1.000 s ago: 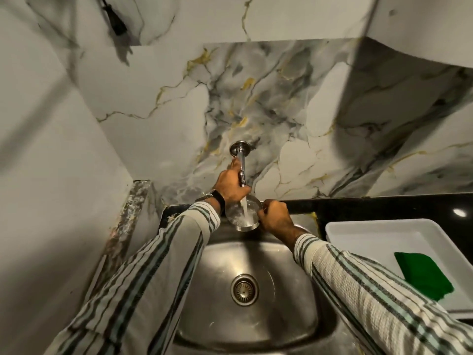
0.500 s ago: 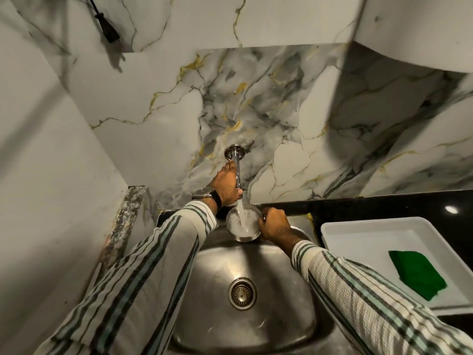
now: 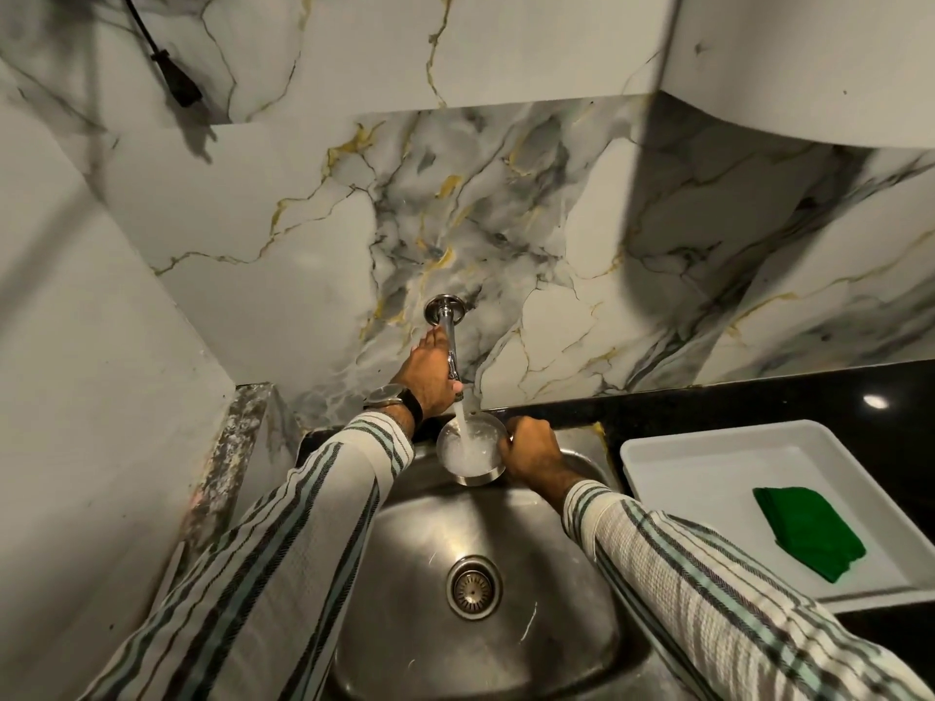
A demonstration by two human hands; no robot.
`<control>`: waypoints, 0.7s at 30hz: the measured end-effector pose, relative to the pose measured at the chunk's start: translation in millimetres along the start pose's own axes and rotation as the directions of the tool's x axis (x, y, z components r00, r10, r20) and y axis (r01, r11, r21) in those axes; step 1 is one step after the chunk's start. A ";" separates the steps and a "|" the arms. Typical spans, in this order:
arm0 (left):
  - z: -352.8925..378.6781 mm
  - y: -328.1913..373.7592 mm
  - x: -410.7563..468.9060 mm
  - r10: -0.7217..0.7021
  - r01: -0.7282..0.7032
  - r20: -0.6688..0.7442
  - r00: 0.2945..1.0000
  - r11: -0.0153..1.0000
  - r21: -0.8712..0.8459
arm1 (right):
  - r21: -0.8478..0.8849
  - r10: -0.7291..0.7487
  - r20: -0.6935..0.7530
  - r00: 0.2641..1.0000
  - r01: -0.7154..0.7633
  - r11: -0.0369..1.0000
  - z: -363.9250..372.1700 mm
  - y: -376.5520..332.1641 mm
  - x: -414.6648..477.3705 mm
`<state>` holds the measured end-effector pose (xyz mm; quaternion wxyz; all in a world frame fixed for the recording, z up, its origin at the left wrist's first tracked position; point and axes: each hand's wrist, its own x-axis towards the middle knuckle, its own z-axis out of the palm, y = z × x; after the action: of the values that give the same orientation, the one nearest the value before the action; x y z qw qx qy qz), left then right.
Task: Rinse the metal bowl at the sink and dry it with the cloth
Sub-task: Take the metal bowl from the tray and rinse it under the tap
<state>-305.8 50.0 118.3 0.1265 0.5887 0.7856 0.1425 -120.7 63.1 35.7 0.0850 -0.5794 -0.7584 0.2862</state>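
Note:
A small metal bowl (image 3: 470, 452) is held over the back of the steel sink (image 3: 420, 559), and water from the wall tap (image 3: 448, 326) streams into it. My right hand (image 3: 531, 455) grips the bowl's right rim. My left hand (image 3: 430, 376), with a watch on the wrist, rests on the tap handle just above the bowl. A folded green cloth (image 3: 809, 531) lies in a white tray (image 3: 708, 462) on the counter to the right.
The sink drain (image 3: 473, 588) sits in the middle of the basin. A black countertop (image 3: 759, 402) runs along the marble wall on the right. A white wall and a speckled ledge (image 3: 230, 457) close in the left side. A black cord (image 3: 172, 78) hangs at upper left.
The bowl and both hands stay at the tap with the water still running. The view has shifted slightly, so the sink sits lower in the frame.

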 end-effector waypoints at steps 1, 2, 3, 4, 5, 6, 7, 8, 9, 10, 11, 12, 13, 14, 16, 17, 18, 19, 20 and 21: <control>0.2 -0.3 0.1 -0.001 0.001 -0.005 1.000 1.000 0.001 | -0.004 -0.002 0.000 1.000 0.002 1.000 0.7 0.6 -0.4; 0.5 -0.6 0.1 0.000 0.000 -0.009 1.000 1.000 0.003 | -0.007 -0.003 -0.003 1.000 0.003 1.000 1.3 1.2 -0.9; 1.1 -0.7 0.1 0.002 -0.002 -0.013 1.000 1.000 0.003 | -0.008 -0.002 -0.006 1.000 0.002 1.000 1.6 2.0 -1.6; 1.8 -0.9 -0.4 0.005 -0.005 -0.016 1.000 1.000 0.000 | -0.008 0.000 -0.006 1.000 0.000 1.000 1.8 2.9 -2.8; 2.3 -1.2 -0.8 0.009 -0.009 -0.019 1.000 1.000 -0.006 | -0.008 0.001 -0.006 1.000 -0.001 1.000 2.1 3.7 -3.8; 2.7 -1.3 -1.1 0.012 -0.012 -0.021 1.000 1.000 -0.015 | -0.009 0.001 -0.007 1.000 -0.001 1.000 2.3 5.0 -4.4; 2.7 -1.4 -1.3 0.014 -0.014 -0.023 1.000 1.000 -0.024 | -0.008 0.003 -0.007 1.000 -0.003 1.000 2.2 6.4 -5.2; 2.3 -1.3 -1.5 0.014 -0.015 -0.024 1.000 0.999 -0.031 | -0.006 0.007 -0.009 1.000 -0.007 1.000 1.7 7.5 -5.9; 2.0 -0.8 -1.5 0.014 -0.015 -0.024 1.000 0.999 -0.035 | -0.006 0.013 -0.009 1.000 -0.013 1.000 0.8 8.7 -6.7; 1.8 -0.4 -1.4 0.013 -0.013 -0.023 1.000 0.999 -0.038 | -0.009 0.016 -0.010 1.000 -0.016 1.000 0.2 10.1 -6.9; 1.5 0.0 -1.2 0.011 -0.012 -0.023 1.000 0.999 -0.042 | -0.012 0.020 -0.008 1.000 -0.020 1.000 -0.6 12.0 -6.8; 1.7 0.1 -1.4 0.009 -0.010 -0.023 1.000 0.999 -0.044 | -0.017 0.023 -0.006 1.000 -0.024 1.000 -0.9 13.8 -6.9; 1.9 0.1 -1.5 0.008 -0.009 -0.026 1.000 0.999 -0.044 | -0.023 0.025 -0.004 1.000 -0.025 0.999 -1.7 15.4 -6.8; 1.9 0.1 -1.9 0.006 -0.008 -0.029 1.000 0.999 -0.046 | -0.025 0.026 -0.001 1.000 -0.026 0.999 -2.3 16.5 -6.7; 2.1 -0.1 -2.7 0.005 -0.006 -0.031 0.999 0.999 -0.054 | -0.012 0.032 0.004 0.999 -0.032 0.999 -2.5 17.7 -6.3; 2.4 0.2 -2.9 0.002 -0.004 -0.033 0.999 0.998 -0.055 | -0.005 0.034 0.004 0.999 -0.034 0.999 -2.5 17.7 -6.2; 2.4 0.4 -3.1 -0.002 0.000 -0.035 0.999 0.998 -0.056 | 0.002 0.036 0.004 0.999 -0.036 0.999 -2.8 17.4 -6.5; 2.1 1.0 -3.1 -0.006 0.004 -0.037 0.999 0.998 -0.056 | 0.008 0.037 0.004 0.999 -0.037 0.999 -3.7 16.8 -7.1; 1.9 1.0 -3.1 -0.011 0.009 -0.038 0.999 0.998 -0.057 | 0.012 0.036 0.001 0.999 -0.036 0.999 -4.6 16.3 -7.8; 1.6 0.9 -3.1 -0.014 0.012 -0.037 0.999 0.998 -0.060 | 0.015 0.030 -0.007 1.000 -0.030 0.999 -5.5 16.4 -8.6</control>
<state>-303.6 47.4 117.2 0.1304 0.5768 0.7870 0.1760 -101.7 59.7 33.2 0.0878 -0.5910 -0.7473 0.2907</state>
